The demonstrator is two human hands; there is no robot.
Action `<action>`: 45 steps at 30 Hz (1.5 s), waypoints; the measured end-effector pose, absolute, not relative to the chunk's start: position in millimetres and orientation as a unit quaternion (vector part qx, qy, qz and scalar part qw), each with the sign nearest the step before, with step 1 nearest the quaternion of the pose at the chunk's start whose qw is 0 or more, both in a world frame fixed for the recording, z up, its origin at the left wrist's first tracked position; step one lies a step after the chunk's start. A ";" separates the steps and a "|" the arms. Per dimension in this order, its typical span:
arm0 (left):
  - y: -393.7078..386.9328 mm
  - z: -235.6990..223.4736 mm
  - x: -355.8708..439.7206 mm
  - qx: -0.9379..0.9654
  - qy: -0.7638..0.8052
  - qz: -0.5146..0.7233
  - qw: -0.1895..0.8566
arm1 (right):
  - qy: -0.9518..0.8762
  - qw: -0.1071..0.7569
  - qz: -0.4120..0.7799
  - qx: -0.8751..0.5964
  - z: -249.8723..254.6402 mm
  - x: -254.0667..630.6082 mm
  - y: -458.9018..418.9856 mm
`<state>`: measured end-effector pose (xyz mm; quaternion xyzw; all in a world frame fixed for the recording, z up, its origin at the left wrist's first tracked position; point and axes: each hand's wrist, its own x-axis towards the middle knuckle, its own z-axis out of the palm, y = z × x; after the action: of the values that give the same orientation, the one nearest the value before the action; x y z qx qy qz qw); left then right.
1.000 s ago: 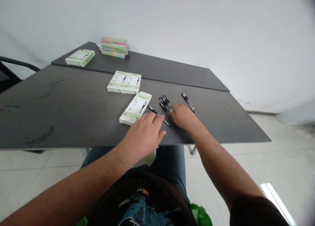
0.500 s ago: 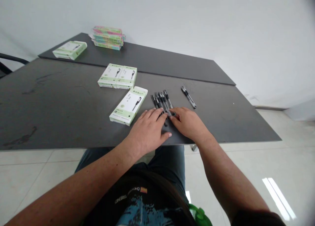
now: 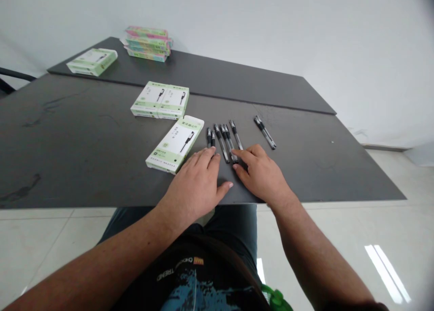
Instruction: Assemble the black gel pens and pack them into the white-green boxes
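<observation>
Several clear gel pens with black caps and grips lie in a loose row on the dark table. My left hand rests flat at the row's left side, fingers extended and thumb apart, covering the lower parts of two pens. At the lower end of a pen in the middle, the thumb and forefinger of my right hand close around its tip. The right hand's other fingers are curled and partly hidden. Beside my left hand lies a white and green pen box with its top flap out.
Farther right lie more pens side by side. Two pen boxes sit together behind the nearest box. On the raised back panel are another green and white box and a stack of colourful boxes. The table's front edge is close to me.
The pens have spread apart, with two now under my left hand and a gap between them and the others. My left hand has shifted slightly left. The view has also moved a little.
</observation>
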<state>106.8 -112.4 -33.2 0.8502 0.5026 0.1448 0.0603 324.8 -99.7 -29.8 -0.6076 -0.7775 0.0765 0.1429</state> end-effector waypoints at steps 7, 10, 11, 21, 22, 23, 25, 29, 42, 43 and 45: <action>-112.3 -34.1 104.7 0.857 0.489 0.156 0.058 | -0.778 0.183 0.027 -0.600 -32.9 328.5 -94.1; -112.0 -33.2 104.6 0.857 0.489 0.154 0.061 | -0.797 0.127 0.004 -0.590 -30.5 326.2 -88.7; -111.8 -32.9 104.6 0.857 0.489 0.153 0.062 | -0.805 0.110 0.005 -0.583 -29.5 325.4 -88.1; -110.5 -33.2 102.7 0.864 0.474 0.156 0.061 | -0.822 0.126 0.014 -0.555 -30.0 320.0 -115.8; -110.5 -33.5 102.5 0.865 0.473 0.159 0.061 | -0.823 0.132 0.018 -0.552 -30.1 319.0 -117.4; -110.7 -33.8 102.5 0.865 0.471 0.162 0.061 | -0.822 0.138 0.023 -0.552 -30.2 318.3 -118.3; -110.9 -33.9 102.4 0.865 0.468 0.167 0.065 | -0.815 0.150 0.033 -0.559 -30.3 317.7 -118.4; -111.4 -32.7 102.6 0.867 0.465 0.164 0.073 | -0.810 0.165 0.042 -0.560 -31.4 319.4 -117.0; -112.4 -36.6 101.7 0.865 0.458 0.198 0.051 | -0.821 0.215 0.017 -0.528 -37.1 321.9 -120.1; -112.5 -37.2 101.6 0.865 0.457 0.201 0.048 | -0.823 0.218 0.015 -0.525 -37.3 322.3 -120.1; -112.3 -38.2 101.7 0.864 0.458 0.206 0.043 | -0.824 0.219 0.014 -0.522 -37.6 322.8 -120.2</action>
<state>101.7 -112.3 -38.2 0.8636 0.4583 0.2057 0.0434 322.8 -120.2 -37.6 -0.5223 -0.8240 0.0143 0.2193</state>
